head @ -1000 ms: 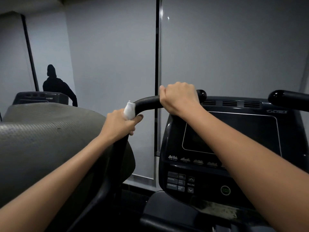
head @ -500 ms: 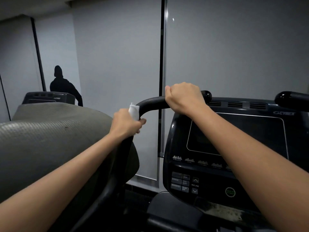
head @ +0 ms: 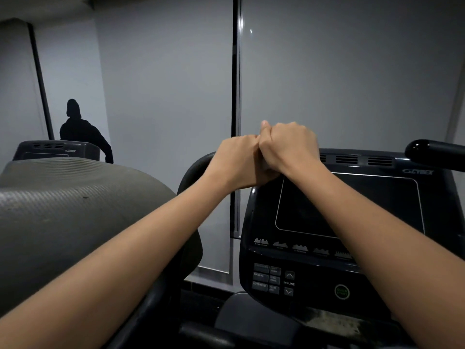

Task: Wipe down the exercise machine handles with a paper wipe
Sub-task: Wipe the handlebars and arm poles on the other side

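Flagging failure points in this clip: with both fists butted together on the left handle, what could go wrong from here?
1. The left hand is pressed against the right hand, so the section of handle under the right grip may go unwiped.
2. No wipe is visible now; it could be bunched or slipping out unnoticed.
3. The other handle looks untouched and might be skipped.

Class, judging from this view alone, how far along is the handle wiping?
Done: cannot be judged; no handle looks visibly cleaner. In hand: left hand and right hand, touching, both closed on the left handle; the wipe is hidden. Left: the right handle, which no hand touches.
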A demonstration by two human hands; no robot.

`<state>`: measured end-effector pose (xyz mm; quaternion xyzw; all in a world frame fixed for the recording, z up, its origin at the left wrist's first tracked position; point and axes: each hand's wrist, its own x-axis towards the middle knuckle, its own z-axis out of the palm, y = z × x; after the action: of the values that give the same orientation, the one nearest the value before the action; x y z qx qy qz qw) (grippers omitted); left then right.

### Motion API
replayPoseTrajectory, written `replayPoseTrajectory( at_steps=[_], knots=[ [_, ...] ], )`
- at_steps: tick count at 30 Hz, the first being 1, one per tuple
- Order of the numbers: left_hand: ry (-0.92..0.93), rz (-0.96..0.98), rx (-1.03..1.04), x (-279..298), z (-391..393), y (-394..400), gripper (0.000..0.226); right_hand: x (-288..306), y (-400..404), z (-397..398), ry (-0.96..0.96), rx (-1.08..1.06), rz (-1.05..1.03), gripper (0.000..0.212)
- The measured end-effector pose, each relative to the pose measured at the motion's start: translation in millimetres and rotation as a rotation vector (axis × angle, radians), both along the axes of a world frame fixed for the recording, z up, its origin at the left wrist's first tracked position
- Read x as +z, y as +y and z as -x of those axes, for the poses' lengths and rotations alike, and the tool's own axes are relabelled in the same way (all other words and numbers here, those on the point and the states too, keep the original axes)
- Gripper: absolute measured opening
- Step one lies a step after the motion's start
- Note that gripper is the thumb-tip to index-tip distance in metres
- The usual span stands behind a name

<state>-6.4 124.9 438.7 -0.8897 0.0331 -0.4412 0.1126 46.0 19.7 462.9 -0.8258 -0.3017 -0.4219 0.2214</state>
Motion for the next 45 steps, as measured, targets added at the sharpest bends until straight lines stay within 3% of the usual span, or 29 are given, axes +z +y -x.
replayPoseTrajectory(
  at_steps=[3,7,8,11,12,13,16,17,22,27,31,35,38,41,45],
  knots=[
    [0.016,0.056,-0.040,-5.8,14.3,26.3,0.071,2.2,1.7,0.1,0.045,-0.017,0.011,0.066],
    [0.126,0.284,-0.053,-12.2,38.5,67.3,0.069,0.5,6.6,1.3,0.026,-0.041,0.066,0.067],
    [0.136,0.377,-0.053,-17.2,42.7,76.3,0.072,-0.9,7.6,1.9,0.004,-0.051,0.083,0.066],
    [0.187,0.970,-0.100,-31.7,53.4,91.0,0.078,-3.5,10.9,3.4,-0.031,-0.089,0.124,0.064],
    [0.209,1.069,-0.096,-32.8,53.1,89.0,0.073,-3.5,11.3,3.6,-0.029,-0.096,0.127,0.064],
    [0.224,1.044,-0.050,-29.5,51.3,84.1,0.064,-3.1,11.4,3.9,-0.022,-0.097,0.124,0.064],
    [0.152,0.655,0.138,-7.4,38.9,58.3,0.014,-1.9,11.3,5.4,0.011,-0.073,0.109,0.064],
    [0.143,0.555,0.157,-1.1,32.7,46.0,0.010,-1.9,11.0,6.0,0.022,-0.060,0.100,0.063],
    [0.115,0.259,0.209,12.5,8.8,-7.3,0.021,-0.1,6.5,4.2,0.082,0.003,0.022,0.068],
    [0.006,0.127,0.217,1.5,15.4,24.0,0.024,-1.8,1.0,5.3,0.041,0.022,0.032,0.064],
    [0.071,0.573,0.101,-12.4,31.6,63.6,0.026,-7.9,0.5,3.4,-0.045,0.008,0.061,0.055],
    [-0.030,1.371,-0.142,-44.3,49.1,70.3,0.055,-11.5,2.4,4.3,-0.071,-0.008,0.079,0.058],
    [-0.096,1.578,-0.107,-65.8,57.5,65.8,0.063,-12.2,2.7,5.2,-0.089,-0.019,0.078,0.058],
    [-0.119,1.401,0.005,-54.7,54.9,62.1,0.063,-12.1,2.3,4.9,-0.089,-0.020,0.076,0.060],
    [-0.063,0.774,0.173,-22.2,37.3,49.6,0.036,-10.8,2.0,5.8,-0.061,0.010,0.069,0.062]
  ],
)
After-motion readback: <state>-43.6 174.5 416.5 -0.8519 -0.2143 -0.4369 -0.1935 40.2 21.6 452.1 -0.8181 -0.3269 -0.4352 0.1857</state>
